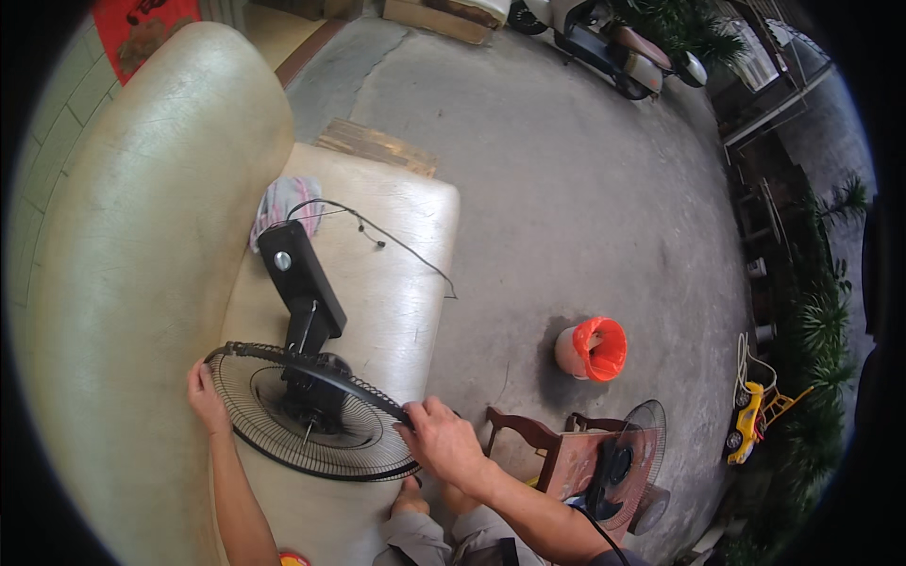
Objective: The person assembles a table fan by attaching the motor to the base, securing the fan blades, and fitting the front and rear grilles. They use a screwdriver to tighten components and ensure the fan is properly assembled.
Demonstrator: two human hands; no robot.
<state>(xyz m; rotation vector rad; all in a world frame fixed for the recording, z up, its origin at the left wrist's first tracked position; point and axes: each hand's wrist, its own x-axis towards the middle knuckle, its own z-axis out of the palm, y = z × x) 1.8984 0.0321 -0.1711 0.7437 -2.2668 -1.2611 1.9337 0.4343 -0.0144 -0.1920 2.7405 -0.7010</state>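
A black electric fan lies on a cream sofa (377,245), its flat base (302,269) pointing away from me and its round wire grille (260,415) toward me. No blades show on the bare shaft in the grille's middle. A black toothed-looking band (354,385) runs along the far side of the grille's rim, partly raised from it. My left hand (205,401) is closed at the left end of this band, against the rim. Its fingertips are partly hidden. My right hand (444,439) pinches the band's right end at the rim.
A power cord (406,250) and a striped cloth (288,208) lie beyond the fan base. On the right, a wooden stool (557,462) carries another wire grille (651,424) and black parts. An orange-lined bucket (596,349) stands on concrete. A yellow toy vehicle (747,424) and scooter (618,57) are farther off.
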